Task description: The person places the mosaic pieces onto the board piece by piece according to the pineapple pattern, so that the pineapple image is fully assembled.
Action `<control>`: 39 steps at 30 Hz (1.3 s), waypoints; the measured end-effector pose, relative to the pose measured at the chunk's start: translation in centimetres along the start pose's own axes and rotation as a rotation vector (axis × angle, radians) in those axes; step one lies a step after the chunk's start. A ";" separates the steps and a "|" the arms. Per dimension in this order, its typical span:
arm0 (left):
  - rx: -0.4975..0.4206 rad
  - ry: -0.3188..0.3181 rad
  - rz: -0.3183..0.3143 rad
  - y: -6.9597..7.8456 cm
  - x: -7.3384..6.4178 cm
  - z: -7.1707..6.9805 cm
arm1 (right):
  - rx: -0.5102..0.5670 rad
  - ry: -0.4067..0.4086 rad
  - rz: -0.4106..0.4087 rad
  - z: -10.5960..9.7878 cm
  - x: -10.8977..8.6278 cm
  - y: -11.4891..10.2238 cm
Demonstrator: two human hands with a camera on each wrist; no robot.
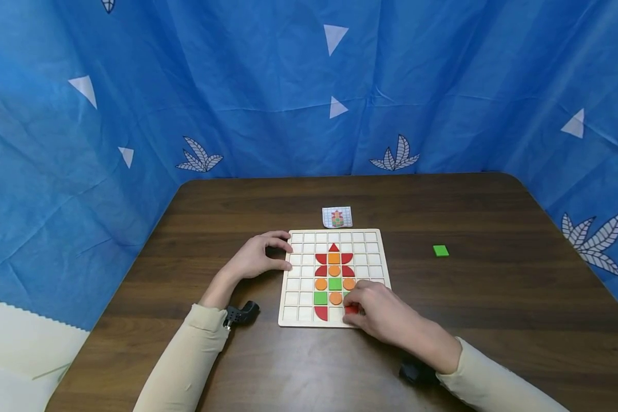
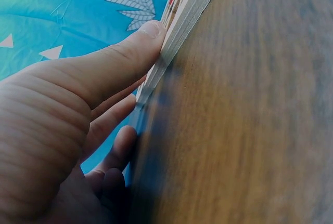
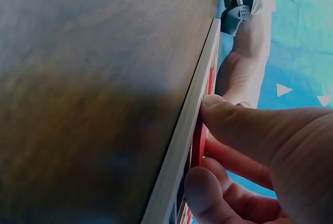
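Note:
A pale wooden grid board (image 1: 292, 298) lies on the table, bearing a pattern of coloured flat pieces. My left hand (image 1: 257, 256) rests at its left edge, thumb and fingertips touching the rim, as the left wrist view (image 2: 67, 99) also shows. Over the lower right cells, my right hand (image 1: 383, 309) pinches a red piece (image 3: 198, 138) between thumb and fingers; its full outline is hidden. To the left, a red quarter-circle (image 1: 321, 313) sits in the bottom row. Above it are a green square (image 1: 321, 298) and an orange circle (image 1: 336, 298).
A small pattern card (image 1: 337, 217) lies just beyond the board's far edge. One loose green square (image 1: 440, 250) is on the brown wooden table (image 1: 494, 229) to the right. A blue patterned cloth (image 1: 268, 86) hangs behind the table.

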State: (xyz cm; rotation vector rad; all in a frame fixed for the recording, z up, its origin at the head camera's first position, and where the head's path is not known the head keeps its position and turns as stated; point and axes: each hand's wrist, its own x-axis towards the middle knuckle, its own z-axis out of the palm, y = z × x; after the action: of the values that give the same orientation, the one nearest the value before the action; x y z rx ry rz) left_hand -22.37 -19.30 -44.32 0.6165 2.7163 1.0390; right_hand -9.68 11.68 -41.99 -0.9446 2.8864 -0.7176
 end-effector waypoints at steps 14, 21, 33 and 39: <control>-0.013 -0.009 0.007 0.1 0.0 0.0 | 0.013 -0.028 -0.093 -0.2 -0.2 0.4; -0.019 -0.004 -0.011 0.1 -0.2 0.1 | 0.017 -0.055 -0.127 -0.4 -0.1 0.9; -0.016 -0.002 -0.009 -0.1 0.0 0.1 | 0.062 -0.111 -0.136 -2.0 0.1 2.7; -0.008 -0.001 -0.009 0.0 0.0 0.0 | 0.104 -0.082 0.085 -4.1 0.5 6.0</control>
State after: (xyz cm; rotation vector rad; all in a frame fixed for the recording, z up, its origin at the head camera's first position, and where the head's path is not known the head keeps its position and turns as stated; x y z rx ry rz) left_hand -22.37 -19.30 -44.39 0.6022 2.7100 1.0461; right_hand -14.11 17.39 -40.85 -0.8146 2.7695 -0.7935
